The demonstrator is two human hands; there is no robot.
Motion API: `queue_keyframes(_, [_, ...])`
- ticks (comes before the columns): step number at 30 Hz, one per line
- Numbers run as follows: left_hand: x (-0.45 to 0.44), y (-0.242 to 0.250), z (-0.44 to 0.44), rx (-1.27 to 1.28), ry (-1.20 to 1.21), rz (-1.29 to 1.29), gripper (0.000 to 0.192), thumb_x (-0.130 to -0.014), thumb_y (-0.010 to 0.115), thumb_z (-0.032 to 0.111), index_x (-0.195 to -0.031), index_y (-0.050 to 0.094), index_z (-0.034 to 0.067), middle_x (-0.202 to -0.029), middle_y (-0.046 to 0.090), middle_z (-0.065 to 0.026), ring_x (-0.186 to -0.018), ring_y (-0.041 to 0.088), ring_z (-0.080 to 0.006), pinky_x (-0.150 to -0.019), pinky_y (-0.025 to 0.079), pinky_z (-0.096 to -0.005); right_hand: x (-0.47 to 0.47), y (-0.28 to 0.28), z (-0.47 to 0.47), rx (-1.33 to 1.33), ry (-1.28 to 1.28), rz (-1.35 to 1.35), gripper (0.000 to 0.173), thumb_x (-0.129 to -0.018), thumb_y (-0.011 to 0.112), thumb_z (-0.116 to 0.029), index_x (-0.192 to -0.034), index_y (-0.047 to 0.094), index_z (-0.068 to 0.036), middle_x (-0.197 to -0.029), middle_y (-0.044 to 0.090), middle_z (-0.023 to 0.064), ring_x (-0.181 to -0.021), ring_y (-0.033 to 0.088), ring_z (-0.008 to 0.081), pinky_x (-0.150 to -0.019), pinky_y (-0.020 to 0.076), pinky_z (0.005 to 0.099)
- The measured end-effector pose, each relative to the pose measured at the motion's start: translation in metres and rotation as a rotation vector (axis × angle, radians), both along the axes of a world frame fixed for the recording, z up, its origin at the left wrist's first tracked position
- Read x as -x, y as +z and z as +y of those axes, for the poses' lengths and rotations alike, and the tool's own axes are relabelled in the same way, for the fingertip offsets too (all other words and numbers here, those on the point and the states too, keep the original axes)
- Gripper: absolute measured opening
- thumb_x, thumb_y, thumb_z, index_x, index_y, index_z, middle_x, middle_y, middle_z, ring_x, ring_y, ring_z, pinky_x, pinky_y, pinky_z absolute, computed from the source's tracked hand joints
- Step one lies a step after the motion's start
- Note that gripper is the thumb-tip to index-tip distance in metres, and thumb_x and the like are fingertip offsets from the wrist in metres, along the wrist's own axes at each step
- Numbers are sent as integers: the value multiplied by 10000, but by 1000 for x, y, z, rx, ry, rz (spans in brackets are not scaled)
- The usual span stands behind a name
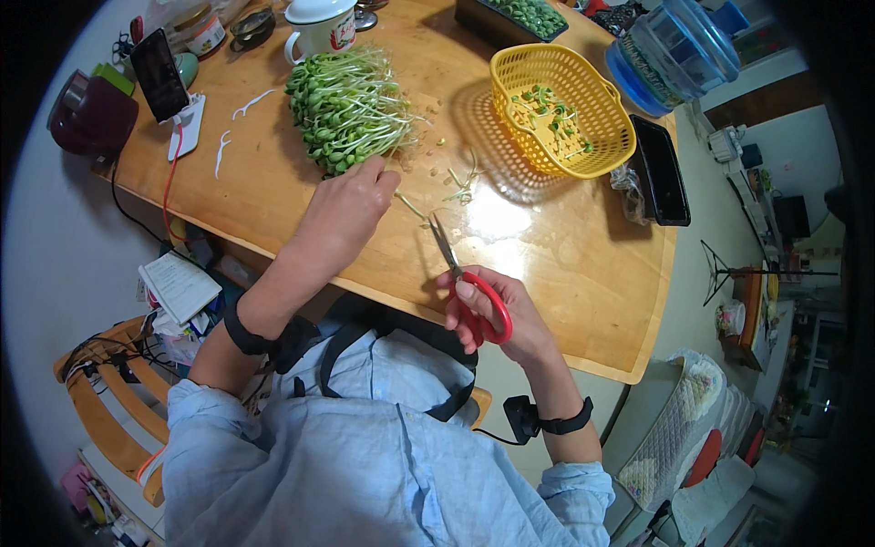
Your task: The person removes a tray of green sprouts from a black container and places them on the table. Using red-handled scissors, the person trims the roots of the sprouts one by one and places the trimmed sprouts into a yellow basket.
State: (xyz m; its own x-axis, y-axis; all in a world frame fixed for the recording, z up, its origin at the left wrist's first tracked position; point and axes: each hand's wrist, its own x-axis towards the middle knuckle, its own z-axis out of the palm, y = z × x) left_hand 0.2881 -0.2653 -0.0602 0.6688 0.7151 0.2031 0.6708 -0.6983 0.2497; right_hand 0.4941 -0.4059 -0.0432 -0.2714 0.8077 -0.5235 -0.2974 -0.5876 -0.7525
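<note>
My right hand point(509, 308) holds scissors point(484, 308) with red handles, their blades pointing away from me and slightly apart at the tips. With curled fingers, my left hand point(352, 205) is at the near edge of a thick mat of green sprouts point(345, 113), whose pale stems and roots face right. Its fingertips are hidden, so I cannot tell what they grip. One pale sprout stem point(411, 206) runs from beside that hand almost to the scissor tips. A few loose stems point(465, 181) lie on the wooden table point(581, 273), right of the mat.
A yellow perforated basket point(560, 113) holds some cut sprouts. Behind it stand a dark tray of sprouts point(519, 20) and a large water bottle point(673, 55). At the right edge is a black tray point(660, 171). An enamel mug point(321, 31), propped phone point(158, 75) and two floss picks point(222, 154) are left.
</note>
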Motion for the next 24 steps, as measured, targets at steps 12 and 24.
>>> queue_keyframes(12, [-1, -7, -19, -79, -6, -213, 109, -825, 631, 62, -910, 566, 42, -933, 539, -96, -874, 582, -288, -675, 483, -397, 23, -8, 8, 28, -28, -5, 357, -983, 523, -306, -1136, 544, 16, -768, 636, 104, -589, 642, 152, -522, 560, 269])
queue_keyframes(24, [0, -21, -21, 19, -28, -339, 141, -819, 585, -10, -946, 526, 10, -914, 533, -136, -894, 546, -332, -742, 458, -397, 24, -9, 11, 56, -65, -33, 355, -973, 546, -297, -1123, 549, 25, -741, 635, 95, -570, 642, 150, -498, 558, 264])
